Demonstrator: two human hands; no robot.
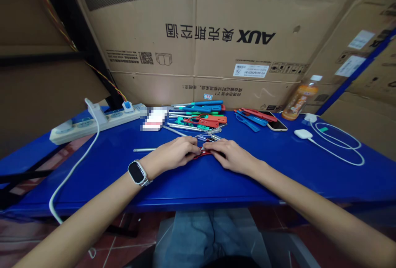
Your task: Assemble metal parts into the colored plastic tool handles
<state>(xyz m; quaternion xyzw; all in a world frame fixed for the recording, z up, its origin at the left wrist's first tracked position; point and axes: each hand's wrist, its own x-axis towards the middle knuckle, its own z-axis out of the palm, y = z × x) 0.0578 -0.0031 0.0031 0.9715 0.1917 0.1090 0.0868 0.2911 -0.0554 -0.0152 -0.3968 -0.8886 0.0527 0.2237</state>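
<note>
My left hand [176, 152], with a watch [137, 173] on its wrist, pinches the left end of a red plastic lighter shell [203, 153] low over the table. The right hand [232, 156] has its fingers closed on the shell's other end. Small parts lie in the shell, but the fingertips hide most of them. Just beyond the hands are loose metal and clear pieces [213, 136]. A thin metal tube [144, 150] sticks out from behind my left hand. Several long-nosed lighters [206, 120] in red, blue and green are heaped behind.
Red and blue shell halves [252, 119] rest against a phone [276, 123] at the right. An orange drink bottle [300, 98], a white charger [303, 134] and its cable lie farther right. A power strip [99, 122] stands at the left. Large cardboard [198, 53] walls the back.
</note>
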